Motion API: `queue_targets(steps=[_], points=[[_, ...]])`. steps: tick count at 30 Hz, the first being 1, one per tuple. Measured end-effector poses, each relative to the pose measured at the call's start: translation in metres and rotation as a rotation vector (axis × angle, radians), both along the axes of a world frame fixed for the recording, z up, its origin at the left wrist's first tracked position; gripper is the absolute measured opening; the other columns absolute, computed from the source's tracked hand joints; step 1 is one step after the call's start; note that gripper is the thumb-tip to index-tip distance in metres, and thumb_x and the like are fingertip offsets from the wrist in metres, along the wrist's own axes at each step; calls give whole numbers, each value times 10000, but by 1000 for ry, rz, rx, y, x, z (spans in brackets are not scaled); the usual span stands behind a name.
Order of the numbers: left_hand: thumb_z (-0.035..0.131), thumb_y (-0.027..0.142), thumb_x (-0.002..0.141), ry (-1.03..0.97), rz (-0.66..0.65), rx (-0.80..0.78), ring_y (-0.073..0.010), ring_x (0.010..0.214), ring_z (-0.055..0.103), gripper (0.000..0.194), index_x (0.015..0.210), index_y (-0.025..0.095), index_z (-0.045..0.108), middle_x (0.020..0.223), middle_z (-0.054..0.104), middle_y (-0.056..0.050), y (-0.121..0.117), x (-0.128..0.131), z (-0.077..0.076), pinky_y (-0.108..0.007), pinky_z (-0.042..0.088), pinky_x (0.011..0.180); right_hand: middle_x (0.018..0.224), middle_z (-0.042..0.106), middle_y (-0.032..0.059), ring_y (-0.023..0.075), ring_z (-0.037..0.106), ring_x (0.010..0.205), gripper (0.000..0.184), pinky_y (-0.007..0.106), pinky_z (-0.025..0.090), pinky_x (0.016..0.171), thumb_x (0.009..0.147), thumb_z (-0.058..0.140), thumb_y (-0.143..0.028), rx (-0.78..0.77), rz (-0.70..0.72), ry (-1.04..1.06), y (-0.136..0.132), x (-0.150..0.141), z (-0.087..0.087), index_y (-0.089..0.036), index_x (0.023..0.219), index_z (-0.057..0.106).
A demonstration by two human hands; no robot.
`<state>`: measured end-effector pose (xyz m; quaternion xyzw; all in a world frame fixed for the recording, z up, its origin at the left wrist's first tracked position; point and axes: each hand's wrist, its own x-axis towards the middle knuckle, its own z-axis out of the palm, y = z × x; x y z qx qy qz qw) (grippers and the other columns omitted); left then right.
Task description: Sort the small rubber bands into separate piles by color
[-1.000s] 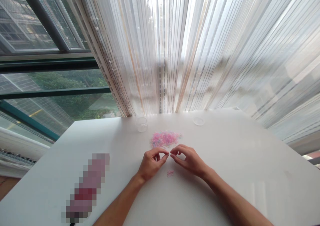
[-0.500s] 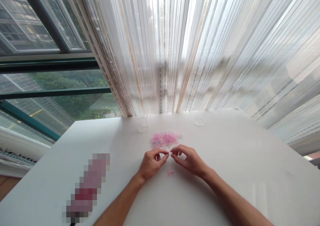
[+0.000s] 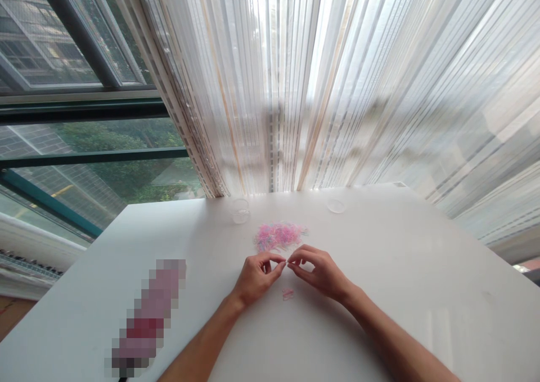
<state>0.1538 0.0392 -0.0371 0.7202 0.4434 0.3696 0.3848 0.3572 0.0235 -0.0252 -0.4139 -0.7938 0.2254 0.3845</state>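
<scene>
My left hand [image 3: 258,278] is closed in a pinch, thumb and index fingertip together. Facing it, my right hand [image 3: 318,270] pinches too, and the two sets of fingertips almost meet. A tiny pale strand shows between them; it looks like a small rubber band, but fingers hide most of it. Just beyond the hands lies a loose pile of small rubber bands [image 3: 279,236], mostly pink with some bluish and clear ones. Nearer to me, below the fingertips, a few pink rubber bands [image 3: 287,294] rest on the white table [image 3: 379,247].
A clear round cup [image 3: 240,211] stands behind the pile to the left. Further right lies a clear round lid [image 3: 336,206]. A pixelated pinkish object [image 3: 145,314] is on the table at left. Sheer curtains [image 3: 278,89] hang at the far edge, beside a window [image 3: 93,129].
My right thumb and index fingertip have come closer together and nearer to the left fingertips. The bands, cup and lid stay in place; the view shifts very slightly.
</scene>
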Motion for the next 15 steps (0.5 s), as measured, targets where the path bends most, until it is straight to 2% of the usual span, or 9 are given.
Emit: queue_targets(steps=[8, 15], points=[[665, 332, 821, -27, 8, -1, -79, 472, 380, 195, 863, 173, 770, 565, 563, 33, 0, 0, -1, -187, 328, 450, 782, 677, 21, 138, 632, 694, 81, 214, 497, 586, 876, 610, -196, -28, -13, -14, 0, 2, -3, -223, 863, 686], [657, 295, 822, -41, -2, 28, -78, 476, 379, 154, 850, 185, 761, 575, 574, 33, 0, 0, 1, -183, 328, 452, 776, 688, 13, 138, 630, 694, 108, 236, 516, 667, 869, 602, -164, -60, 2, -1, 0, 2, -1, -216, 887, 695]])
